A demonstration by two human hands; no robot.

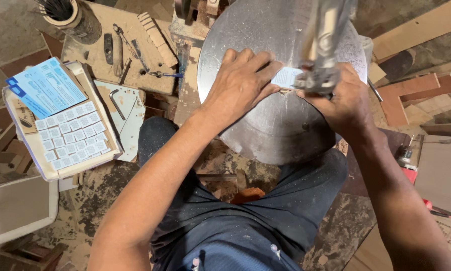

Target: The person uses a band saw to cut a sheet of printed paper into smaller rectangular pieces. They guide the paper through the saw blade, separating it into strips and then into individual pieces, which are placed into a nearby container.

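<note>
Both my hands press at centre frame on a round metal saw table (265, 135): my left hand (243, 83) lies flat, fingers pinning a small pale paper-covered piece (286, 78), while my right hand (343, 103) curls against its other edge, beneath the blurred saw arm (323, 45). At left, a tray (39, 165) holds rows of similar small squares (74, 134).

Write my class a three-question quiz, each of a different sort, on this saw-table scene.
1. True or false: both hands press the small white piece on the round metal table.
2. What fills the tray on the person's left?
3. The Allen key lies: A) on the pale plate B) in the cup.

Key:
1. True: left hand and right hand touch the piece.
2. Rows of small white tiles.
3. A.
</note>
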